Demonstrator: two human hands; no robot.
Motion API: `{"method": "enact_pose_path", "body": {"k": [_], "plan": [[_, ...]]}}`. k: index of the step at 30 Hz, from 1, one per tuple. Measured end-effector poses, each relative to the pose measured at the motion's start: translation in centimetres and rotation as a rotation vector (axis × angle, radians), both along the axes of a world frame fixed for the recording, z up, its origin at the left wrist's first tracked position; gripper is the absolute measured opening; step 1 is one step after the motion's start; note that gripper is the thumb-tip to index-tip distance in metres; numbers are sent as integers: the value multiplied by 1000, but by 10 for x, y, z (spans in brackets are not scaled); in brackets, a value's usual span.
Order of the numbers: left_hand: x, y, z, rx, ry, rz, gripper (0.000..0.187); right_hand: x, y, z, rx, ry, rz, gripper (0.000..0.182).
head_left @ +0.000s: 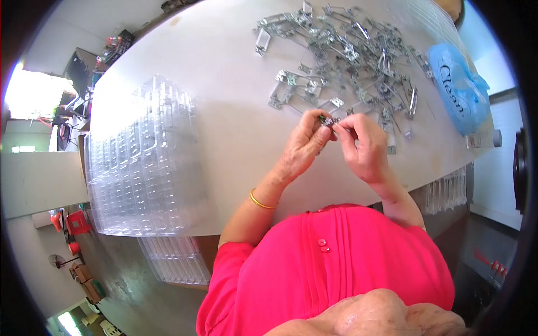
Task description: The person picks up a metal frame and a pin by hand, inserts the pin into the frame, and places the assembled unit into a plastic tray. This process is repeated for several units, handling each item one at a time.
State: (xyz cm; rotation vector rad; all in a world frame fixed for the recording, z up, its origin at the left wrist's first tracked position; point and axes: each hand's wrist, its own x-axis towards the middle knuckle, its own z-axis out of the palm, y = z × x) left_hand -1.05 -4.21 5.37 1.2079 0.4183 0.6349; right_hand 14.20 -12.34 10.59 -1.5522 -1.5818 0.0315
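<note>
My left hand [303,144] is closed on a small metal part [329,121], pinching it between thumb and fingers above the near side of the table. My right hand [363,147] meets it from the right, its thumb and forefinger pinched together at the part's other end. Whether the right fingers hold a separate piece is too small to make out. Just beyond both hands lies a loose heap of silvery metal bracket parts [350,53], many with thin rods. A few brackets [291,79] lie at the heap's left edge.
Stacked clear plastic trays [145,162] cover the table's left side. At the right stand a blue plastic bag [458,87] marked "Clean" and a clear bottle [483,139]. More clear trays [174,259] sit below the white tabletop [230,112].
</note>
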Motion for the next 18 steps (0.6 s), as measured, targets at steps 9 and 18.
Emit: {"method": "enact_pose_path", "body": {"k": [9, 18], "plan": [[2, -4, 3, 527, 160, 163, 34, -2, -6, -2, 66, -248, -35, 14], [4, 1, -2, 177, 84, 161, 26, -13, -2, -16, -85, -179, -148, 13]]}}
